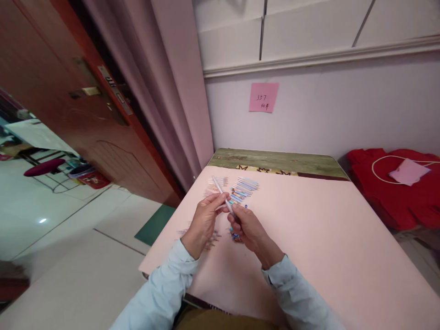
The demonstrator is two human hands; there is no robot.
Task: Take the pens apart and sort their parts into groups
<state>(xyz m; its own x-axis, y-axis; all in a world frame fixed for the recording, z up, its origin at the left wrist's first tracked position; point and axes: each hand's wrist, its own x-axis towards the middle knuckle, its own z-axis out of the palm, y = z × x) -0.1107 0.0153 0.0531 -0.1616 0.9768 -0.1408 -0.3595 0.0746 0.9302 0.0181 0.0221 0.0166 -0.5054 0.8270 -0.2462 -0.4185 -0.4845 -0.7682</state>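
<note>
My left hand (205, 219) and my right hand (248, 228) meet over the pink table (309, 229), both closed round one thin pen (220, 189) whose tip points up and away to the left. Just beyond the hands lies a row of several blue and white pen barrels (244, 188). A small group of clear thin parts (217, 181) lies to the left of that row. More small pieces (213, 238) rest under and beside my left wrist, and a few coloured bits (235, 237) show below my right hand.
A wall with a pink sticky note (263, 97) stands behind the table. A red bag (395, 188) with a pink paper sits at the right. A curtain (165, 91) and a brown door (68, 101) are at the left, over a tiled floor.
</note>
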